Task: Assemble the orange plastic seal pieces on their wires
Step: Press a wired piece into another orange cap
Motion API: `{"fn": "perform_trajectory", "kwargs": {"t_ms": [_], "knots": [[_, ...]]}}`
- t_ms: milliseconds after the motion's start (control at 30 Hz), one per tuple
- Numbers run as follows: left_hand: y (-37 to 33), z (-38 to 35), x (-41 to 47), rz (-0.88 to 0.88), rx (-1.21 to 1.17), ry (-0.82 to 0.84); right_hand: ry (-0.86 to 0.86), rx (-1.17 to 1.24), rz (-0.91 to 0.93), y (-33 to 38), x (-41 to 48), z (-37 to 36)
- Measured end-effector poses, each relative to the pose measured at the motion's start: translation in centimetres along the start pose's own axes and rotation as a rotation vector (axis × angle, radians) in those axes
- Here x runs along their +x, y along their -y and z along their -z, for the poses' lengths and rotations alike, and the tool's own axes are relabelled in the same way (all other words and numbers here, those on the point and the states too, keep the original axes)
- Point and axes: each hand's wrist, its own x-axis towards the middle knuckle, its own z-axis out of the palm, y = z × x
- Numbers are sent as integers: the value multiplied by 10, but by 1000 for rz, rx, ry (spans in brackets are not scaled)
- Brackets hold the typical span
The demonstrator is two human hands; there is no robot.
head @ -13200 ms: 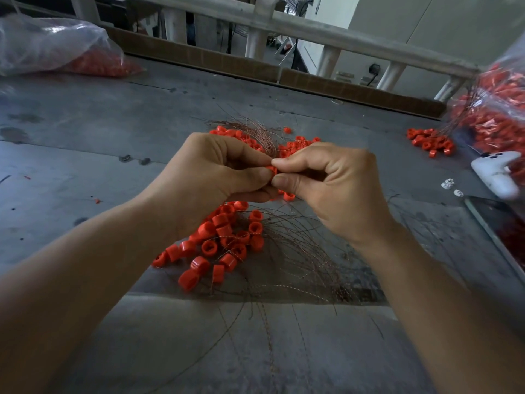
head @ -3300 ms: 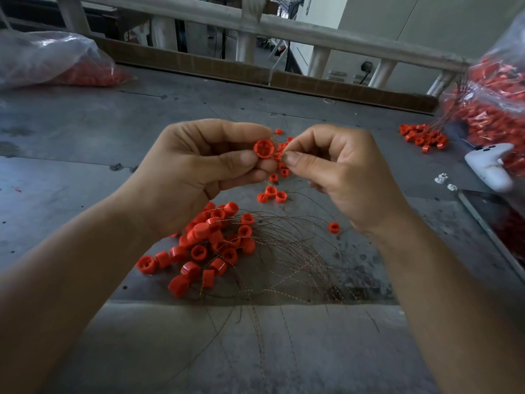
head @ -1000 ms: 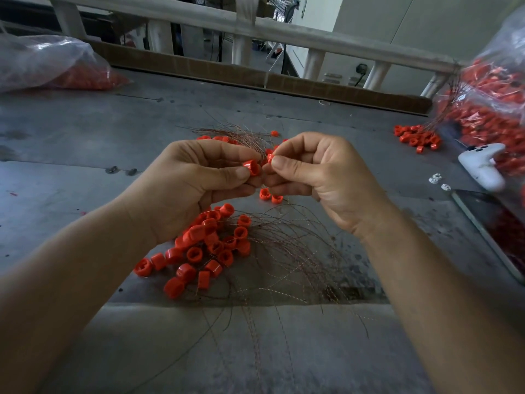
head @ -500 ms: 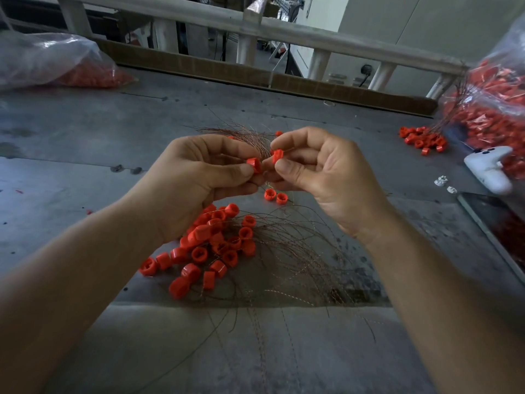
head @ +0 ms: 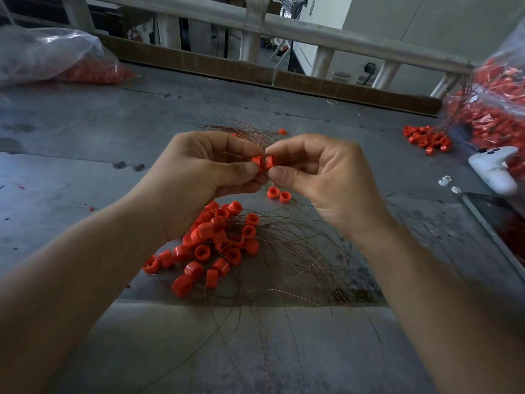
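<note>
Two small orange plastic seal pieces, a cup-shaped piece point(head: 258, 163) and a ring-shaped piece point(head: 269, 162), are held face to face above the grey metal tabletop point(head: 85, 166). They are just beside each other; whether they touch I cannot tell. Risk, as judged: the halves meet skewed and jam, or one pops out of the fingertips, since each is gripped only at its edge. A dropped piece would land in the heap of loose orange plastic caps point(head: 216, 243) at six o'clock from the hands and be lost among them. Second risk: any wire running between the two pieces is too fine to make out, so it may slip free or get nipped outside the seal on closing. The tangle of thin coppery wires point(head: 298, 251) fanned out at five o'clock could also snag a wrist. Grip: the left hand point(head: 204, 177) pinches the cup-shaped piece between thumb tip and forefinger tip, with the other fingers curled in. The right hand point(head: 321, 180) pinches the ring-shaped piece the same way, thumb below and forefinger above. Both pinches are narrow, no wider than the piece held. A pair of orange caps point(head: 278, 194) lies on the tabletop just below the hands. A clear plastic bag of orange parts point(head: 494, 109) sits at two o'clock.
</note>
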Motion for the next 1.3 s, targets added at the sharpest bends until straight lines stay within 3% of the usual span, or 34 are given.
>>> {"fn": "perform_trajectory", "kwargs": {"t_ms": [367, 867, 1300], "knots": [[-1, 0, -1, 17, 30, -18, -65, -89, 85, -2, -2, -7], [-4, 2, -2, 60, 10, 19, -54, -67, 67, -2, -3, -7], [-3, -2, -5, 54, 23, 26, -120, -243, 167, -2, -6, -5]]}}
